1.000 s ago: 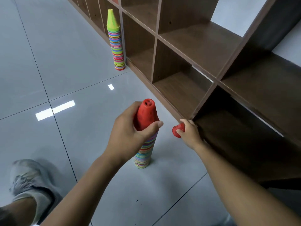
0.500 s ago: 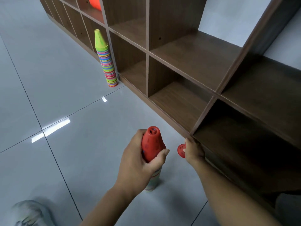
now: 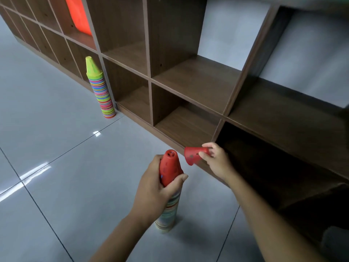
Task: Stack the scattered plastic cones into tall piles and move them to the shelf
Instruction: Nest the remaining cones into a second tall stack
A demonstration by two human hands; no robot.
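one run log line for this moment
left hand: grips red-topped stack | right hand: holds loose red cone | second stack: by shelf

Even, cool light fills the scene, and the glossy floor [image 3: 56, 140] throws back bright white streaks of glare at left. The lower right compartments of the shelf [image 3: 188, 78] sink into deep shadow. Straight lines bow toward the edges, and the top right corner is smeared.

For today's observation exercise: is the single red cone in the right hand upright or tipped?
Tipped. The red cone lies sideways in the right hand, its wide rim towards the stack.
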